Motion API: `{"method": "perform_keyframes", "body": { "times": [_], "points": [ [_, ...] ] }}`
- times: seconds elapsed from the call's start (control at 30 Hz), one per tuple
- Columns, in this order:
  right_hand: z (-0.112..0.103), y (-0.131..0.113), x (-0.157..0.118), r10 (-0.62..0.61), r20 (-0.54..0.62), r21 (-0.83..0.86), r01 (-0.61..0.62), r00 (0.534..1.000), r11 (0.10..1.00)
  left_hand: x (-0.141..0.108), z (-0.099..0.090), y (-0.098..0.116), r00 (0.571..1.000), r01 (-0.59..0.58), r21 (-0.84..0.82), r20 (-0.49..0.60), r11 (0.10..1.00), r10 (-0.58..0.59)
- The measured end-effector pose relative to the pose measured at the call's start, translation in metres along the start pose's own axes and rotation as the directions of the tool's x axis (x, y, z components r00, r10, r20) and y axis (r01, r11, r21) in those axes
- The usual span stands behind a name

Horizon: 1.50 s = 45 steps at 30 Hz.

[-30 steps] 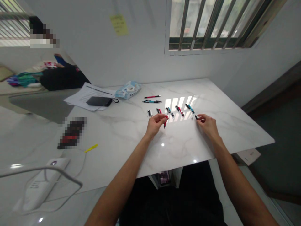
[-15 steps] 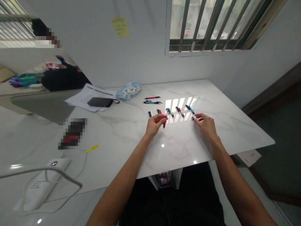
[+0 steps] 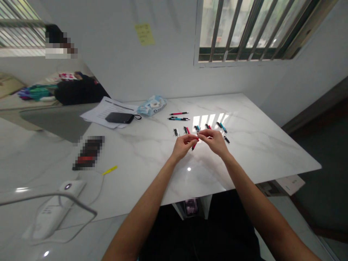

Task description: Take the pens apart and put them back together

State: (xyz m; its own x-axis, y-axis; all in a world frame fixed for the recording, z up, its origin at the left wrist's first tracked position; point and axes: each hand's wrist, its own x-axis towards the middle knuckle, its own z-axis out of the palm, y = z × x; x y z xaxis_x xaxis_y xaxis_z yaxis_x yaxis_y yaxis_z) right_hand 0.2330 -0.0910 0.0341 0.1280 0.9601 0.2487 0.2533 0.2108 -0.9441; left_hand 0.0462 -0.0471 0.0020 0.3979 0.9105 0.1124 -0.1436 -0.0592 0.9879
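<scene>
Near the middle of the white marbled table, my left hand (image 3: 182,146) pinches a red pen barrel (image 3: 194,146) whose dark lower end points down. My right hand (image 3: 216,142) has thumb and fingertips closed at the barrel's upper end, touching or almost touching the left fingers. What the right fingertips hold is too small to make out. Beyond the hands lies a row of pen parts: black and white ones (image 3: 176,132), black and red ones (image 3: 186,129), and teal ones (image 3: 223,127); the right hand partly covers the row. A short black pen part (image 3: 226,139) rests right of my right hand.
Behind the row lie a red pen (image 3: 178,113) and blue-and-black pens (image 3: 178,119). Farther left are a blue-white soft pack (image 3: 152,105), papers (image 3: 95,113), a black phone-like item (image 3: 119,117), a yellow strip (image 3: 110,170) and a white power strip (image 3: 58,208).
My right hand has moved left from beside the black pen part to the red barrel in my left hand. The black part stays on the table. The view has shifted slightly.
</scene>
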Motion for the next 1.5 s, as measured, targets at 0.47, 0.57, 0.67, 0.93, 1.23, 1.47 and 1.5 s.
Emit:
{"method": "perform_keyframes", "body": {
  "times": [0.47,0.57,0.67,0.93,1.23,1.47,1.5],
  "points": [
    [0.008,0.020,-0.028,0.065,-0.004,-0.014,-0.065,0.998,0.998,-0.003,0.001,0.008,1.000,0.023,0.069,-0.019,0.997,-0.022],
    [0.010,0.022,-0.033,0.028,0.046,-0.108,-0.023,0.999,0.994,-0.002,0.001,0.008,0.999,0.028,0.070,-0.040,0.997,-0.025],
    [0.002,0.025,-0.039,0.022,0.080,-0.227,-0.003,0.997,0.974,0.000,-0.001,0.009,0.993,0.038,0.051,-0.118,0.998,-0.032],
    [-0.092,0.051,-0.056,0.014,-0.184,-0.444,-0.096,0.983,0.891,0.003,-0.009,0.014,0.978,0.029,-0.013,-0.205,0.999,-0.032],
    [-0.144,0.084,-0.047,0.062,-0.323,-0.619,-0.261,0.944,0.741,-0.001,-0.004,0.007,0.995,0.055,0.072,-0.083,0.996,-0.049],
    [-0.135,0.082,-0.066,0.054,-0.301,-0.639,-0.243,0.952,0.730,-0.002,-0.004,0.006,0.997,0.063,0.076,-0.056,0.995,-0.059],
    [-0.134,0.081,-0.066,0.057,-0.299,-0.631,-0.242,0.953,0.737,-0.002,-0.004,0.006,0.998,0.056,0.082,-0.046,0.995,-0.053]
  ]
}}
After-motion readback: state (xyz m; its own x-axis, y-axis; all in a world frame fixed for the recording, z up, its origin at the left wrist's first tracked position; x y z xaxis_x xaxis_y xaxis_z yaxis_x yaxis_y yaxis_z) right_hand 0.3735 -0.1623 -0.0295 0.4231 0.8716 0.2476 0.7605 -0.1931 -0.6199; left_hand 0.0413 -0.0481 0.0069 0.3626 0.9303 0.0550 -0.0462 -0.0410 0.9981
